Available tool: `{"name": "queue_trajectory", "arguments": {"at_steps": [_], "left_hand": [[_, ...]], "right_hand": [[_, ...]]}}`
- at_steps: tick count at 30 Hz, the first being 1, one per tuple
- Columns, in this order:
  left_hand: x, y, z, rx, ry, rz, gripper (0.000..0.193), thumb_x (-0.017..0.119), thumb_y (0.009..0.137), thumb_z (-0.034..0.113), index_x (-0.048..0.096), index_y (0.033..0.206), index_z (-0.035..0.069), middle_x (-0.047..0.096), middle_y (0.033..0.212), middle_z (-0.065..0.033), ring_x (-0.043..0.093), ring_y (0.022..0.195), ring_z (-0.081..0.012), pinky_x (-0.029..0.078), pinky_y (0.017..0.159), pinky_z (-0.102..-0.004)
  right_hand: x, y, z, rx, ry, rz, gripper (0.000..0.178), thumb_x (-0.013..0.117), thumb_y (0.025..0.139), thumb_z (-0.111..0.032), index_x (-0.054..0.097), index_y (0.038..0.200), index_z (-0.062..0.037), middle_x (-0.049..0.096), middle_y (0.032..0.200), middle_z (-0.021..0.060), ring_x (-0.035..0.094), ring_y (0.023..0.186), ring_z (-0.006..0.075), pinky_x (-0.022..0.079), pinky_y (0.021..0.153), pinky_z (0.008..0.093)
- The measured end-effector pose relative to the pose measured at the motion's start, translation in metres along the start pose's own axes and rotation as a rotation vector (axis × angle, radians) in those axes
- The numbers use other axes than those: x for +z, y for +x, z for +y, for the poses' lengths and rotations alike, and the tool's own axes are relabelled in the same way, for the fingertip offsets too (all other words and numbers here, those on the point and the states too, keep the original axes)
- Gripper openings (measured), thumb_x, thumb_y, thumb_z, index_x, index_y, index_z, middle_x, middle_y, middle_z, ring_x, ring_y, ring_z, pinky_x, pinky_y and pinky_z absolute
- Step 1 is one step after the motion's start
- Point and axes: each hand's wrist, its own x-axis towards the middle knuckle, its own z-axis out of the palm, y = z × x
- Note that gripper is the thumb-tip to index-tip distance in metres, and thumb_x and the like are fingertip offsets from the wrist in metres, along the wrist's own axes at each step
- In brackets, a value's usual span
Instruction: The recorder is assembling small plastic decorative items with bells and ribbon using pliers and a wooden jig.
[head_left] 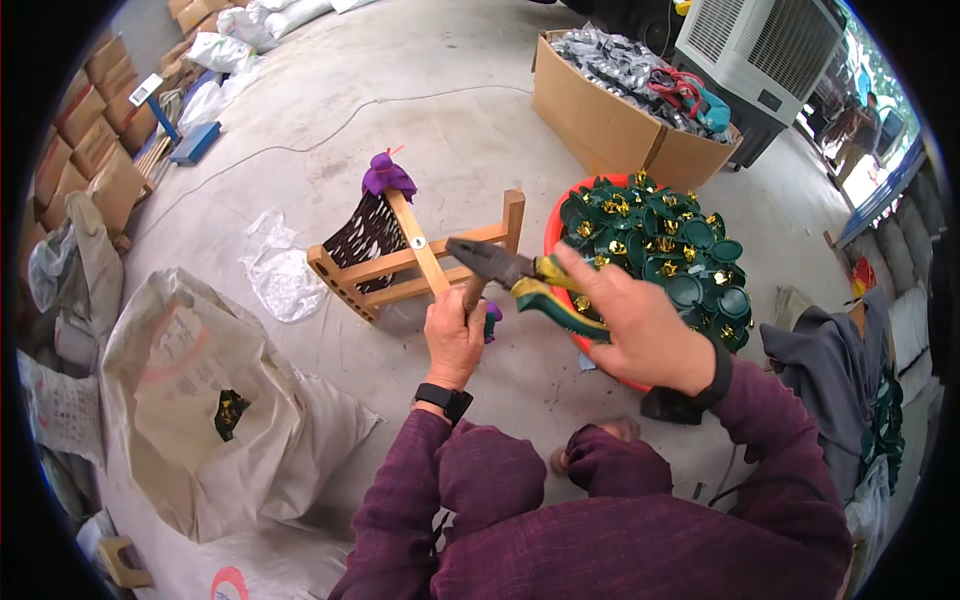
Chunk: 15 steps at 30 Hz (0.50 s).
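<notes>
A pair of pliers with green and yellow handles is in my right hand, its dark jaws pointing left over the stool. My left hand is closed around a bar of the wooden folding stool, just below the jaws. That stool lies tipped over on the floor, with a dark patterned fabric seat and a purple cloth tied at its far end. More purple and green material shows beside my left hand. What the jaws touch, I cannot tell.
To the right, a red tub is heaped with green and gold plastic pieces. Beyond it stand a cardboard box and an air cooler. An open white sack is at the left, near crumpled plastic. A cable crosses the floor.
</notes>
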Motion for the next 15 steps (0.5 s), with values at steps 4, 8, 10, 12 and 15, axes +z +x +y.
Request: {"name": "queue_trajectory", "arguments": {"at_steps": [4,8,10,12,15], "left_hand": [[0.002,0.005,0.003,-0.006,-0.012,-0.006,0.017,0.063,0.087,0.02,0.058,0.097,0.007,0.064,0.097,-0.0112,0.059,0.09,-0.032,0.043,0.076,-0.0398],[0.007,0.012,0.006,0.02,-0.015,0.019,0.016,0.063,0.086,0.019,0.058,0.096,0.007,0.064,0.097,-0.0108,0.058,0.09,-0.0318,0.042,0.075,-0.0396],[0.012,0.014,-0.003,-0.024,0.017,-0.033,0.016,0.064,0.085,0.018,0.058,0.095,0.007,0.063,0.098,-0.0107,0.058,0.089,-0.0321,0.042,0.075,-0.04],[0.011,0.014,-0.002,-0.008,0.025,-0.01,0.016,0.064,0.085,0.018,0.058,0.095,0.007,0.063,0.098,-0.0105,0.058,0.089,-0.0321,0.042,0.075,-0.04],[-0.01,0.007,-0.004,0.04,0.105,0.056,0.02,0.067,0.08,0.015,0.06,0.098,0.009,0.063,0.095,-0.0095,0.059,0.087,-0.0326,0.044,0.073,-0.0414]], "right_hand": [[-0.031,0.009,-0.01,-0.109,0.077,0.391,0.082,0.061,0.068,0.004,0.03,0.144,0.0032,0.054,0.127,0.0196,0.058,0.115,0.0314,0.046,0.095,0.0343],[0.003,0.004,0.004,0.047,-0.046,0.158,0.073,0.064,0.071,0.0,0.038,0.139,-0.0001,0.058,0.113,0.0245,0.061,0.097,0.0376,0.049,0.083,0.0378],[0.03,0.006,0.02,0.165,0.215,0.081,0.064,0.064,0.066,-0.002,0.044,0.127,0.0002,0.058,0.097,0.0234,0.059,0.087,0.0399,0.048,0.072,0.0405],[0.024,0.007,0.018,0.16,0.184,0.072,0.064,0.063,0.061,-0.001,0.044,0.122,0.0014,0.056,0.089,0.0222,0.059,0.083,0.0388,0.047,0.068,0.0432],[0.029,0.027,0.0,0.105,0.432,0.113,0.063,0.065,0.059,-0.004,0.046,0.12,-0.0002,0.056,0.112,0.0264,0.058,0.104,0.0398,0.047,0.083,0.04]]}}
